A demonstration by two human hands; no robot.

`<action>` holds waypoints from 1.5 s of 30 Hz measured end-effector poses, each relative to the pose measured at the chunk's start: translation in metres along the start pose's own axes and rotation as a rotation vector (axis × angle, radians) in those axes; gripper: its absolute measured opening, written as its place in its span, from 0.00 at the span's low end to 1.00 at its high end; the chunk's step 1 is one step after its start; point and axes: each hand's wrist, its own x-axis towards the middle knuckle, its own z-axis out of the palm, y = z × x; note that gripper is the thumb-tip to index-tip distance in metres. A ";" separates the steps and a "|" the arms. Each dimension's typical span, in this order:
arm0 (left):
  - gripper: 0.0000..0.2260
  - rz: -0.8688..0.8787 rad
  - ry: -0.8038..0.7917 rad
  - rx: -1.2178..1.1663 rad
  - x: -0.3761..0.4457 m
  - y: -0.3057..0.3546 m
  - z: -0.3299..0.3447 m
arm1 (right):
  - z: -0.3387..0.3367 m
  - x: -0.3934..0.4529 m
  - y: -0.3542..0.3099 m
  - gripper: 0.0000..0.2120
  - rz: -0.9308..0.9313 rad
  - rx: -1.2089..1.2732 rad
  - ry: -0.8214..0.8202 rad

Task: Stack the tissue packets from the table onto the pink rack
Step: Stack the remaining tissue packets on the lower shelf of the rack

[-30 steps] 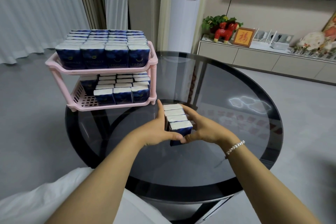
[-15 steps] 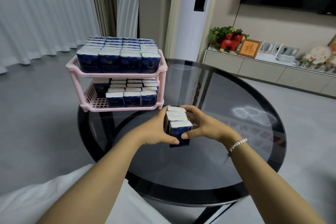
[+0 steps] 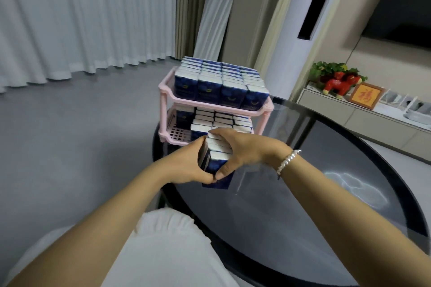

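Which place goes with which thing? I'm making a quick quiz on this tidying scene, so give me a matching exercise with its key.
Things:
1. row of tissue packets
2. pink rack
3. red horse figure
4. bead bracelet

Places:
A. on the low cabinet by the wall
B. on the right wrist
C. pressed between left hand and right hand
D. at the far edge of the glass table

Pairs: 1-C, 2-D, 3-A, 4-B
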 end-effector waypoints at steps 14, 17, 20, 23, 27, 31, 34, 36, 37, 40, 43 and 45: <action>0.49 -0.218 0.377 0.012 0.004 -0.053 -0.049 | 0.010 0.085 -0.029 0.47 -0.099 0.046 0.206; 0.56 -0.244 0.353 -0.019 0.011 -0.060 -0.056 | 0.013 0.098 -0.029 0.48 -0.111 0.051 0.213; 0.56 -0.220 0.332 -0.066 0.017 -0.069 -0.063 | 0.015 0.113 -0.029 0.48 -0.107 0.082 0.228; 0.48 -0.157 0.349 -0.108 0.026 -0.078 -0.066 | 0.013 0.127 -0.026 0.46 -0.108 0.111 0.229; 0.28 -0.152 0.455 -0.108 0.034 -0.084 -0.064 | 0.012 0.142 -0.022 0.44 -0.073 0.137 0.235; 0.21 -0.135 0.569 -0.114 0.041 -0.087 -0.059 | 0.011 0.153 -0.016 0.43 -0.018 0.144 0.227; 0.15 -0.126 0.672 -0.146 0.048 -0.088 -0.056 | 0.009 0.158 -0.013 0.42 0.011 0.126 0.259; 0.14 -0.132 0.702 -0.158 0.053 -0.089 -0.054 | 0.007 0.159 -0.014 0.37 0.015 0.127 0.239; 0.14 -0.142 0.710 -0.156 0.055 -0.090 -0.054 | 0.005 0.159 -0.015 0.36 0.012 0.125 0.220; 0.14 -0.169 0.728 -0.165 0.061 -0.091 -0.052 | 0.001 0.161 -0.015 0.36 -0.021 0.041 0.176; 0.19 -0.209 0.675 -0.155 0.063 -0.091 -0.050 | 0.002 0.158 -0.016 0.38 -0.036 -0.128 0.136; 0.21 -0.232 0.656 -0.132 0.064 -0.092 -0.049 | 0.004 0.156 -0.015 0.39 -0.064 -0.211 0.151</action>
